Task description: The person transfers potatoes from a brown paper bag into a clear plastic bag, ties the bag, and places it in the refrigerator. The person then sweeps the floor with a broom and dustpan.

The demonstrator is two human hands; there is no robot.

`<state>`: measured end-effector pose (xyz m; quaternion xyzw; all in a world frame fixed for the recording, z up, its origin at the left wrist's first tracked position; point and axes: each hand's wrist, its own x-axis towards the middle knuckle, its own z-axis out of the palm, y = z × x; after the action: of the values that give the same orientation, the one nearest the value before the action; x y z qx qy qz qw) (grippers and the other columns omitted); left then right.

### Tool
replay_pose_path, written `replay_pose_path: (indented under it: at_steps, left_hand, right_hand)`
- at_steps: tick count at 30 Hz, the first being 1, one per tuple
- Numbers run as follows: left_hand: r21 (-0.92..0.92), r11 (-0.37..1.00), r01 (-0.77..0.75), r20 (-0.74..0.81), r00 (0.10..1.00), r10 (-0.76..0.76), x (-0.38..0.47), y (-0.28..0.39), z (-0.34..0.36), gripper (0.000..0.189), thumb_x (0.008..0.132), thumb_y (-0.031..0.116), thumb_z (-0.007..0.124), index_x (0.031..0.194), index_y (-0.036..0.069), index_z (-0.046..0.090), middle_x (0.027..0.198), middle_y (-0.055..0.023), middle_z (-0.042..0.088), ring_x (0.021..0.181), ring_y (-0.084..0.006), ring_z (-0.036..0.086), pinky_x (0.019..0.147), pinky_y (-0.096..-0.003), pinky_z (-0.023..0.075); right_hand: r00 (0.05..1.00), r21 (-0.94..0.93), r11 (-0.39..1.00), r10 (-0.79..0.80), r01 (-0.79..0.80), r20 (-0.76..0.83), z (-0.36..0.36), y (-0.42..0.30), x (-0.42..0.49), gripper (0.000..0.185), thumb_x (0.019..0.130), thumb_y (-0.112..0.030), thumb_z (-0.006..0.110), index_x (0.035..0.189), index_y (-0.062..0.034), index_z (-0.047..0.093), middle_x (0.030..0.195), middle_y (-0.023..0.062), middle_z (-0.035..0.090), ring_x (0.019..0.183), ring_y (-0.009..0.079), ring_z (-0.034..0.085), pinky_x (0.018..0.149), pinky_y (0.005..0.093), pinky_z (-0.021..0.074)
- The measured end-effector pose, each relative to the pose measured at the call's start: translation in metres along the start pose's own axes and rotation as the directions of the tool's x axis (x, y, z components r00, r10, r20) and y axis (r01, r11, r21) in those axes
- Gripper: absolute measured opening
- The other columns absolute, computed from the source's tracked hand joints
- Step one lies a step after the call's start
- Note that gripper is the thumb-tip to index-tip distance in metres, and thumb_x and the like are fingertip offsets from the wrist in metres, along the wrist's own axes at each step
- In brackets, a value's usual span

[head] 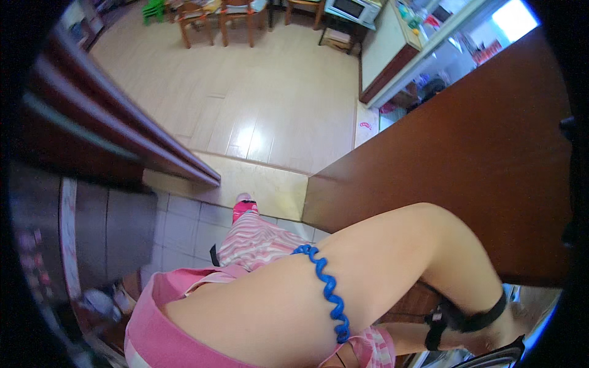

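My left arm, bare below a pink sleeve, crosses the view to the right and bends at the elbow. A blue coiled cord (329,285) circles its upper part. My left hand (499,329) is at the lower right, below a black wrist strap (487,317). Close to it is my right hand (467,342), also beyond a black strap. Both hands are blurred and partly cut off, so their fingers and any hold cannot be made out. A dark curved object (499,354) lies beside them. A brown wooden door (441,152) stands just above the hands.
My foot in a pink shoe (244,209) is at a pale stone threshold (262,184). Another dark door edge (133,115) stands left. Beyond are a wood floor (230,101), chairs (237,20), a green stool (153,11) and a microwave (352,10).
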<state>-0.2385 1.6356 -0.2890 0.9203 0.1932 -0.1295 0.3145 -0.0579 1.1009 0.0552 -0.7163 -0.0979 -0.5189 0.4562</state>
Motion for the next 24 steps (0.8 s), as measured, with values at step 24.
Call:
replay_pose_path:
  at_steps: [24]
  left_hand:
    - [-0.113,0.781,0.614,-0.212,0.754,-0.622,0.05,-0.549,-0.369,0.018,0.075,0.013,0.06,0.085,0.005,0.072,0.089,-0.0184,0.071,0.084,-0.0334,0.069,0.073,-0.0557,0.052]
  right_hand:
    - [-0.687,-0.879,0.476,0.633,-0.019,0.357,0.62,0.004,-0.452,0.028,0.092,-0.03,0.05,0.114,-0.0123,0.054,0.086,0.0103,0.062,0.073,0.0231,0.058,0.062,0.0388,0.0475]
